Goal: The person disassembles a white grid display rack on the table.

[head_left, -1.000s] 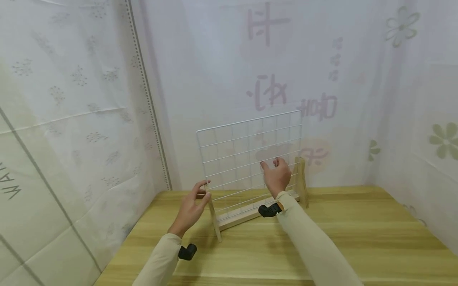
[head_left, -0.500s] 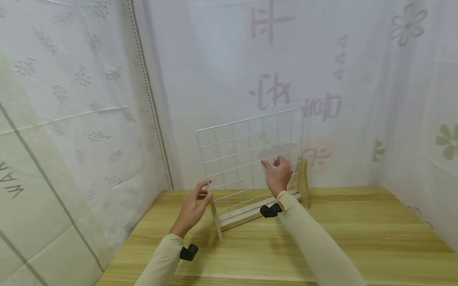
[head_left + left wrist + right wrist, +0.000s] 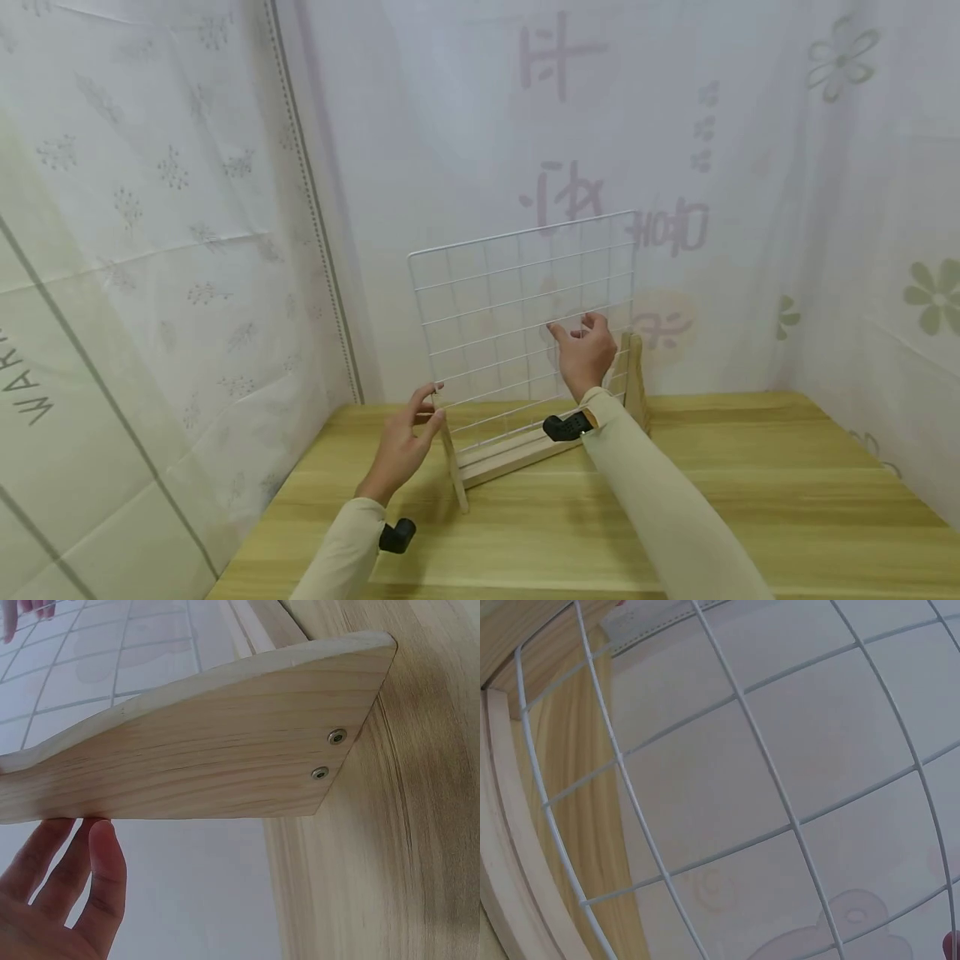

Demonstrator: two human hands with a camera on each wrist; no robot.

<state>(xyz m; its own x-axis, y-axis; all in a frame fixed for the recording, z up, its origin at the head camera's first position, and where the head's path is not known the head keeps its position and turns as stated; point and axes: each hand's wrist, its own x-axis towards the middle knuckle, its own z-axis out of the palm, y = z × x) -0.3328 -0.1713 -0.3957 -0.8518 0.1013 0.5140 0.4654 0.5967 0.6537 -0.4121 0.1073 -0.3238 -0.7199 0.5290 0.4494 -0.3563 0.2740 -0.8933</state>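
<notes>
A white wire grid panel stands nearly upright above a wooden stand. The stand has a grooved base bar, a left side upright and a right side upright. My right hand pinches the grid's wires right of its middle, with thumb and fingers apart on it. In the right wrist view the bottom wire shows beside the groove, out of it; a fingertip appears at the edge. My left hand grips the left upright near its top; in the left wrist view its fingertips meet the panel's edge.
The stand rests on a wood-grain table. Printed white curtains hang close behind and at both sides. A black wrist device sits on the right wrist and another black device on the left.
The right hand has raised the grid a little, so its top edge is higher above the stand. The left hand keeps its place on the left upright.
</notes>
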